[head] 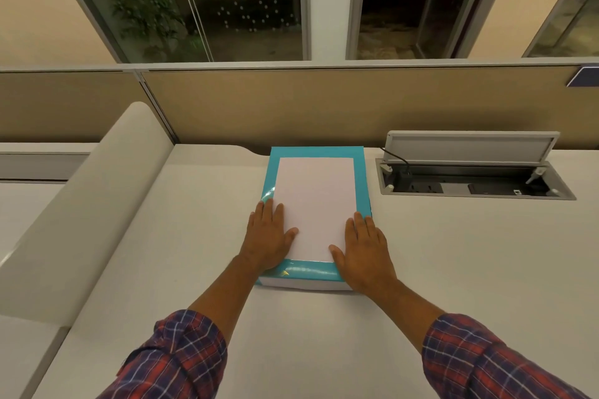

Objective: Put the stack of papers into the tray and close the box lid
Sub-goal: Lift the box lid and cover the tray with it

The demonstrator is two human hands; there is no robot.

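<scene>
with both hands pressed flat and unclenched on the box lid (316,207), my left hand (269,236) at its near-left edge and right hand (364,251) at its near-right, the teal box lies on the counter (162,236) straight ahead, long axis running near to far.

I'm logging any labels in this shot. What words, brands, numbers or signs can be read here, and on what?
None can be read.
Teal box: a small gold mark on its near edge, no legible letters.
White panel on the lid: blank.
Power sockets in the desk: any markings too small to read.
</scene>
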